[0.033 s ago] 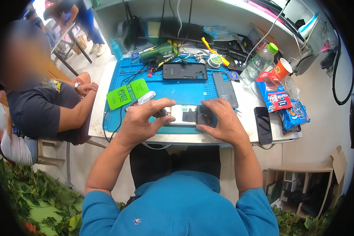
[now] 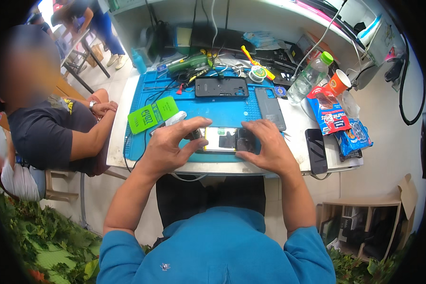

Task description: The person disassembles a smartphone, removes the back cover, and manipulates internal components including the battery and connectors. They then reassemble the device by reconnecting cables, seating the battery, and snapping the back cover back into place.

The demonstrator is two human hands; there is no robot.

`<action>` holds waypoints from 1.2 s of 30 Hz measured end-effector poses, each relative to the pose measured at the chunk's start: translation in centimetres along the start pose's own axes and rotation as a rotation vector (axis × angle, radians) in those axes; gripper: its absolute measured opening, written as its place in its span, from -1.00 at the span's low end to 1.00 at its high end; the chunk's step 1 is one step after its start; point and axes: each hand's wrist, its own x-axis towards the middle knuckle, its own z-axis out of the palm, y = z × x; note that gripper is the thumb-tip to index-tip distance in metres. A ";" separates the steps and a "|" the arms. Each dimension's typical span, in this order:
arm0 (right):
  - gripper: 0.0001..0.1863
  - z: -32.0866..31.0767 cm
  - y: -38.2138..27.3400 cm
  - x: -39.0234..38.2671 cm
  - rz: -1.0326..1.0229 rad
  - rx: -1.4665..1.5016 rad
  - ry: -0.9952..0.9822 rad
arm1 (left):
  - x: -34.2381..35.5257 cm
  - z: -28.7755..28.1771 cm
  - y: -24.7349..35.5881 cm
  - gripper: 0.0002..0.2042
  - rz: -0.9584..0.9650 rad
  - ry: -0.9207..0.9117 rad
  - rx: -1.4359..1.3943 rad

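An opened phone (image 2: 221, 138) lies horizontally near the front of the blue mat (image 2: 232, 113), a pale battery and dark parts exposed. My left hand (image 2: 170, 146) grips its left end between thumb and forefinger. My right hand (image 2: 270, 144) holds the right end, thumb low and fingers at the upper edge. Behind it is a black phone case (image 2: 221, 86). A grey back cover (image 2: 270, 109) lies to the right, beside my fingers. A green package (image 2: 152, 113) and a small white item (image 2: 175, 118) sit behind my left hand.
A bottle (image 2: 307, 83), orange cup (image 2: 339, 81), snack packets (image 2: 329, 113) and dark phone (image 2: 315, 151) crowd the right side. Tools (image 2: 189, 66) and cables fill the back beneath a shelf (image 2: 312, 14). A seated person (image 2: 57, 132) is close at the left, others further back.
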 end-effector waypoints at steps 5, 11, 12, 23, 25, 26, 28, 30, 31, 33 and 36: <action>-0.19 0.7 0.4 -0.4 -0.023 0.037 0.015 | -0.4 -0.1 -0.5 -0.51 0.050 -0.014 0.101; -0.25 0.5 0.0 -0.3 -0.017 0.026 0.029 | 0.3 -0.2 0.1 -0.52 0.049 0.006 0.068; -0.26 0.6 0.0 -0.4 -0.024 0.009 0.027 | 0.2 -0.4 0.0 -0.49 0.058 -0.020 0.146; -0.64 4.5 -3.3 0.5 -0.218 0.068 0.168 | 0.6 -1.0 -0.2 -0.48 0.046 -0.048 0.008; -0.65 5.6 -4.0 0.6 -0.227 0.070 0.169 | 0.7 -1.0 -0.1 -0.47 0.048 -0.052 0.028; -0.66 6.0 -4.3 0.8 -0.231 0.070 0.169 | 1.0 -1.0 0.1 -0.47 0.048 -0.049 0.047; -0.69 6.4 -4.7 1.3 -0.240 0.064 0.176 | 1.2 -1.3 0.4 -0.46 0.048 -0.073 0.055; -0.71 6.6 -4.9 1.7 -0.236 0.061 0.171 | 1.1 -1.6 0.6 -0.45 0.048 -0.125 0.031; -0.72 6.7 -5.0 1.8 -0.236 0.062 0.175 | 1.2 -1.7 0.6 -0.45 0.066 -0.124 0.067; -0.74 7.1 -5.0 2.0 -0.237 0.067 0.184 | 1.6 -2.0 0.4 -0.44 0.101 -0.122 0.146; -0.77 7.5 -5.2 2.2 -0.236 0.072 0.195 | 1.2 -1.9 0.8 -0.42 0.025 -0.144 0.070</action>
